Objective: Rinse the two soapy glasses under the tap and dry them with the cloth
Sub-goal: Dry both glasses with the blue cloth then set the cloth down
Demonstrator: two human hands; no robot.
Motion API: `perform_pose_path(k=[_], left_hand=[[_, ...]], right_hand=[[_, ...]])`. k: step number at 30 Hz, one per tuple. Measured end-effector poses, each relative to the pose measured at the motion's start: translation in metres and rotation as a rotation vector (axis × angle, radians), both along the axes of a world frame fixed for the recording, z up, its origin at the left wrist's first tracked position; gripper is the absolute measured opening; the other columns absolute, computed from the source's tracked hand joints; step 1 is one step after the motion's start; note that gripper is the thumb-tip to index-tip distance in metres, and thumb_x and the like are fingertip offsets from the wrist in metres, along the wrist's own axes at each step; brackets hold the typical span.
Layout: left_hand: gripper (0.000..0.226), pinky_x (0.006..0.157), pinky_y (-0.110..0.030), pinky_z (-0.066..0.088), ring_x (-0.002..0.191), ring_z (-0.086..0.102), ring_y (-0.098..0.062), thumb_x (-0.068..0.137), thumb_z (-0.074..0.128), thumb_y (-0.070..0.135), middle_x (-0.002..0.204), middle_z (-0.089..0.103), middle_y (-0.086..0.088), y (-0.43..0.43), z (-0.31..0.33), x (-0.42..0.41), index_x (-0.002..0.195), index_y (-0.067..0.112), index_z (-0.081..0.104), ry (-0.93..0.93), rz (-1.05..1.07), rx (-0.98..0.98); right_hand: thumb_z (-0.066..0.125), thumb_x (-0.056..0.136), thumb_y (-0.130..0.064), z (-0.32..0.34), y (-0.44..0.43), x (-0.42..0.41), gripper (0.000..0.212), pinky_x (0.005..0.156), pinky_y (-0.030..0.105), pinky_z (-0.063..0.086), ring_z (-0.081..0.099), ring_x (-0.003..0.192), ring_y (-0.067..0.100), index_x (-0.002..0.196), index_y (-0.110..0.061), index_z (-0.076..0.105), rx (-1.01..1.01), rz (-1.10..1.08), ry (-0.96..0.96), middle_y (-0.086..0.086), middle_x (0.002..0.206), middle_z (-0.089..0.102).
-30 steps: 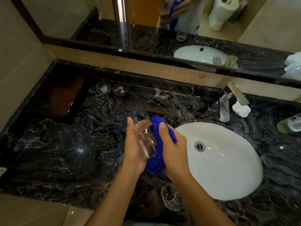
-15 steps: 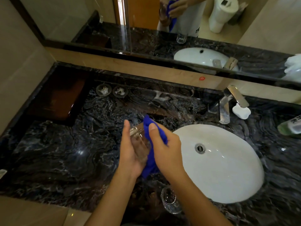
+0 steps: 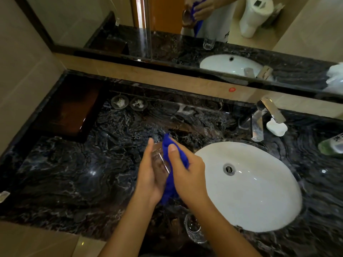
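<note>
Cradling the glass in its palm, the left hand curls round the glass's left side, thumb lying up along the wall towards the rim. The right hand pinches a blue cloth against the glass's other side, thumb flat on the fabric and fingers bunched behind it. The glass is sandwiched between the two hands, held above the dark marble counter just left of the white sink. The tap is well apart, and no water can be seen running. The second glass stands upright near the counter's front edge, right under the right forearm. The likeliest mishap is a slip: the glass looks smooth and possibly damp, and a hard rub from the cloth could twist it out of the left palm onto the stone. Another risk is the right forearm dropping or swinging back and knocking the second glass off the edge. Both forearms reach forward and converge, wrists roughly level and palms facing each other. The left hand stands upright with its thumb pointing away from the body, while the right hand angles in from the sink side.
</note>
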State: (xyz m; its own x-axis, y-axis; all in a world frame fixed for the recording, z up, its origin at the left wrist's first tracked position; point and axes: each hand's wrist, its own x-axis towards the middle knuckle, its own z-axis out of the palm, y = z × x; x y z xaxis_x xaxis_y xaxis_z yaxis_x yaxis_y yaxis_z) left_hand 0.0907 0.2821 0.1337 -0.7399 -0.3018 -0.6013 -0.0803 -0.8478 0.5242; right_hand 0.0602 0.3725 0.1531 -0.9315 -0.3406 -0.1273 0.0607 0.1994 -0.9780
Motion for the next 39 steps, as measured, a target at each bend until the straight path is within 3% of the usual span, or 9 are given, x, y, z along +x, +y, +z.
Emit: perform_pose_path(k=[3, 5, 11, 16, 21, 27, 32, 36, 39], left_hand=[[0.076, 0.096, -0.042, 0.052, 0.104, 0.067, -0.028, 0.078, 0.057, 0.066, 0.116, 0.071, -0.016, -0.001, 0.003, 0.004, 0.12, 0.005, 0.072, -0.024, 0.019, -0.003], [0.084, 0.094, -0.043, 0.055, 0.105, 0.07, -0.03, 0.077, 0.056, 0.073, 0.119, 0.073, -0.017, -0.003, 0.005, 0.001, 0.123, 0.004, 0.072, -0.063, 0.003, -0.062], [0.071, 0.081, -0.037, 0.06, 0.099, 0.076, -0.024, 0.076, 0.066, 0.069, 0.11, 0.078, -0.011, -0.003, 0.003, 0.0, 0.118, 0.011, 0.073, -0.145, -0.026, -0.219], [0.055, 0.068, -0.029, 0.062, 0.091, 0.077, -0.022, 0.077, 0.067, 0.054, 0.106, 0.077, -0.015, -0.002, -0.002, 0.009, 0.107, 0.01, 0.078, -0.054, -0.026, -0.048], [0.067, 0.086, -0.037, 0.061, 0.099, 0.074, -0.026, 0.081, 0.057, 0.059, 0.115, 0.075, -0.019, -0.002, -0.002, 0.018, 0.116, 0.004, 0.075, -0.031, -0.028, -0.022], [0.066, 0.082, -0.034, 0.057, 0.106, 0.074, -0.024, 0.078, 0.061, 0.065, 0.117, 0.076, -0.013, -0.001, -0.002, 0.017, 0.118, 0.014, 0.075, -0.106, -0.013, -0.126], [0.061, 0.069, -0.029, 0.061, 0.094, 0.076, -0.022, 0.077, 0.071, 0.049, 0.113, 0.076, -0.015, 0.0, -0.001, 0.017, 0.121, 0.007, 0.072, -0.103, -0.003, -0.078], [0.069, 0.081, -0.038, 0.062, 0.099, 0.073, -0.027, 0.081, 0.065, 0.055, 0.118, 0.074, -0.021, -0.001, 0.0, 0.02, 0.124, 0.0, 0.069, -0.111, -0.008, -0.065], [0.068, 0.095, -0.044, 0.057, 0.11, 0.072, -0.03, 0.089, 0.056, 0.064, 0.119, 0.074, -0.017, 0.0, 0.002, 0.019, 0.124, 0.007, 0.071, -0.139, -0.069, -0.062]], right_hand=[[0.055, 0.099, -0.054, 0.0, 0.0, -0.01, 0.052, 0.076, 0.056, 0.058, 0.068, 0.079, 0.04, 0.09, -0.005, 0.07, -0.008, -0.065, -0.183, 0.021, 0.082, 0.071], [0.054, 0.101, -0.05, 0.003, 0.003, -0.004, 0.045, 0.071, 0.044, 0.056, 0.067, 0.072, 0.026, 0.086, -0.011, 0.072, 0.0, -0.054, -0.079, 0.014, 0.079, 0.072], [0.048, 0.106, -0.04, -0.014, 0.007, 0.016, 0.045, 0.119, 0.031, 0.038, 0.036, 0.147, 0.0, 0.148, -0.027, 0.051, 0.206, 0.208, 0.405, -0.008, 0.157, 0.045], [0.056, 0.103, -0.04, -0.003, -0.002, 0.023, 0.036, 0.109, 0.032, 0.049, 0.057, 0.13, 0.0, 0.135, -0.028, 0.065, 0.01, 0.032, 0.145, -0.008, 0.138, 0.065], [0.055, 0.101, -0.048, -0.001, -0.001, 0.011, 0.043, 0.082, 0.058, 0.057, 0.071, 0.086, 0.038, 0.098, -0.009, 0.074, -0.049, -0.072, -0.155, 0.018, 0.089, 0.075], [0.052, 0.103, -0.042, -0.01, 0.003, 0.028, 0.044, 0.118, 0.027, 0.038, 0.04, 0.142, -0.006, 0.145, -0.028, 0.056, 0.198, 0.186, 0.278, -0.012, 0.152, 0.051], [0.057, 0.103, -0.034, -0.006, 0.0, 0.027, 0.033, 0.107, 0.03, 0.051, 0.06, 0.126, -0.001, 0.134, -0.028, 0.066, 0.04, 0.01, 0.107, -0.011, 0.134, 0.068], [0.055, 0.103, -0.043, -0.003, -0.001, 0.014, 0.042, 0.088, 0.058, 0.056, 0.07, 0.093, 0.041, 0.099, -0.004, 0.071, -0.101, -0.159, -0.233, 0.02, 0.094, 0.074], [0.054, 0.103, -0.041, -0.001, 0.001, 0.014, 0.033, 0.096, 0.047, 0.056, 0.073, 0.103, 0.018, 0.115, -0.019, 0.075, -0.024, -0.101, -0.143, 0.002, 0.108, 0.078]])
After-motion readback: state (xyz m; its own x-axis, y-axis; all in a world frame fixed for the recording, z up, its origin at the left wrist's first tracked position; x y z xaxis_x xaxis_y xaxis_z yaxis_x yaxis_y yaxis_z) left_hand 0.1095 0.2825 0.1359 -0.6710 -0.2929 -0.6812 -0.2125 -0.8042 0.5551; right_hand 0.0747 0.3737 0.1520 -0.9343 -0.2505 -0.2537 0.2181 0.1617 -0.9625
